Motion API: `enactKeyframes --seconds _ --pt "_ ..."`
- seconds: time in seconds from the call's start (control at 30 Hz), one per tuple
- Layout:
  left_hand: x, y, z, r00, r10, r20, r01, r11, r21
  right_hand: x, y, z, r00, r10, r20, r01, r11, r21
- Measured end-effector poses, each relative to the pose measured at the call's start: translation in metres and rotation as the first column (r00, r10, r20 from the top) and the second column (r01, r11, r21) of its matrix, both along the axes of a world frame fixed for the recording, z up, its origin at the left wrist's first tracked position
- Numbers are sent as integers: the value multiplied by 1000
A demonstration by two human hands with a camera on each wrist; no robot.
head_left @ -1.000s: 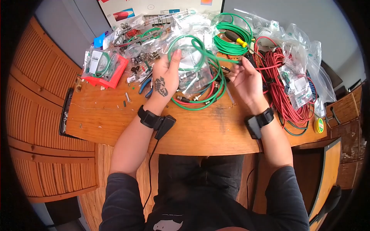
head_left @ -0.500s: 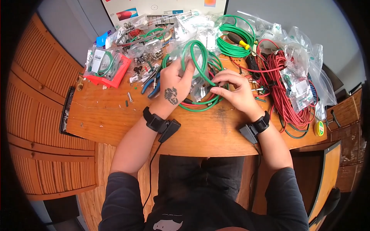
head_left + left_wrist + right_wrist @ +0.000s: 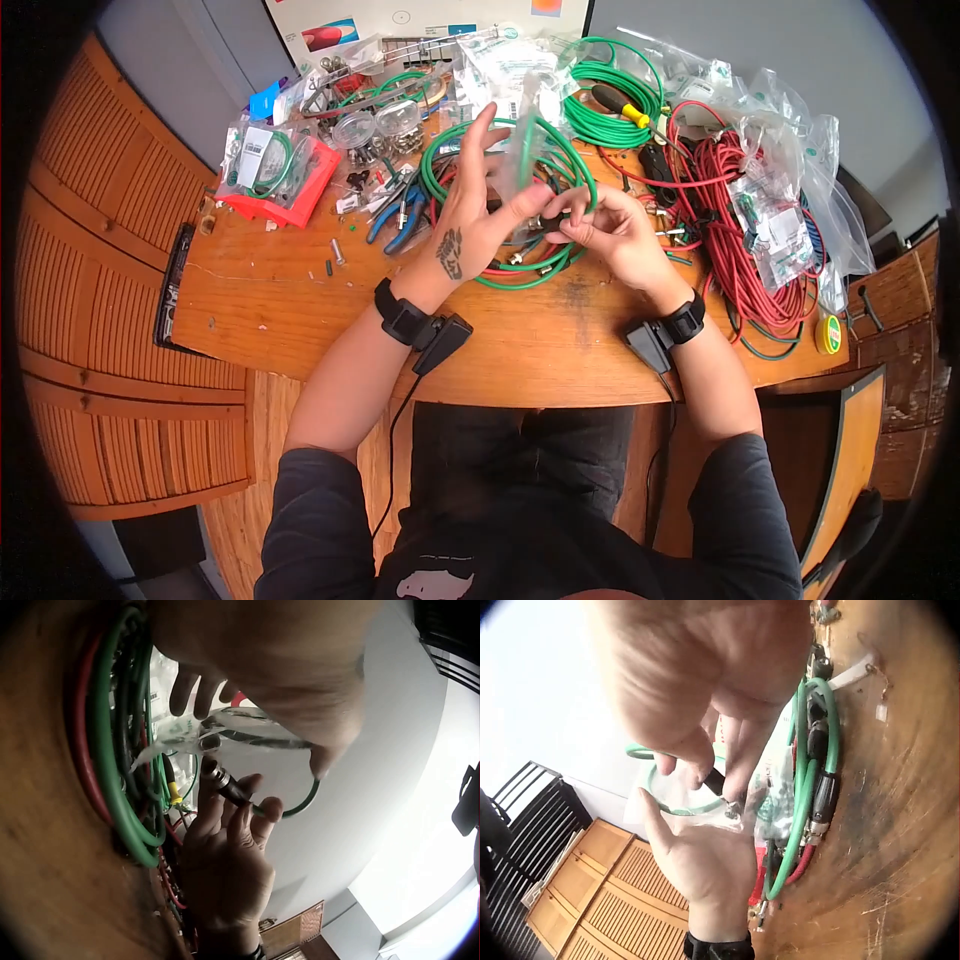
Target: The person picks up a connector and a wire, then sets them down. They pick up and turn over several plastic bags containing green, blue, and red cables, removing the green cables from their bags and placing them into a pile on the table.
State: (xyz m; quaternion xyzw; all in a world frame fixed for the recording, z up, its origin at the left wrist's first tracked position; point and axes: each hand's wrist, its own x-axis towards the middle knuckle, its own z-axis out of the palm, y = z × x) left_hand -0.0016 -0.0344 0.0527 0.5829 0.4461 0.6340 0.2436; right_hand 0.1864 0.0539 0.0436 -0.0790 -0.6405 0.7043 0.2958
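My left hand (image 3: 468, 215) is spread with long straight fingers, its thumb reaching toward the right hand. A clear plastic bag (image 3: 520, 150), blurred in the head view, stands between that thumb and fingers. In the left wrist view the left thumb tip meets a green cable (image 3: 301, 805). My right hand (image 3: 628, 240) pinches the black, silver-tipped connector (image 3: 230, 786) at this cable's end. The connector points toward the bag. In the right wrist view the cable loops beside the bag, over the left palm. Below both hands lies a bundle of green and red cables (image 3: 802, 825).
Blue-handled pliers (image 3: 404, 238) lie left of the bundle. A red tray (image 3: 290, 205) holds a bagged cable at the left. Behind are a green coil (image 3: 600, 125) and a yellow-black screwdriver (image 3: 625, 108). A red cable heap (image 3: 745, 260) and plastic bags (image 3: 825, 170) fill the right side.
My right hand has come left from the stretched cable end and now meets the left hand. The left hand has moved right, its fingers straightening from around the loop.
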Motion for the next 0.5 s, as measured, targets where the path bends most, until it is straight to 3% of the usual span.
enactKeyframes --seconds 0.1,0.17,0.2,0.27,0.3,0.33,0.43,0.5 --pt "0 -1 4 992 -76 -101 78 997 23 3 3 0 999 41 31 -43 998 54" --pt "-1 0 4 985 -64 -160 70 997 33 3 3 5 994 110 11 -109 956 274" --pt "-1 0 4 974 -52 -218 63 997 43 3 4 4 994 112 12 -111 955 273" --pt "-7 0 6 959 -70 -276 94 993 75 3 6 -2 995 96 -27 -94 994 53" --pt "-9 0 7 939 -86 -332 127 986 105 3 10 -6 995 95 -27 -93 994 54" --pt "-9 -1 9 939 -87 -332 128 986 105 4 13 -9 991 109 -82 -114 992 -54" --pt "-7 -1 12 938 -2 -346 43 993 110 5 12 -9 988 57 -145 -91 965 -245" --pt "-8 3 6 975 133 -179 -130 991 29 3 8 -4 989 -4 -145 -44 944 -328"
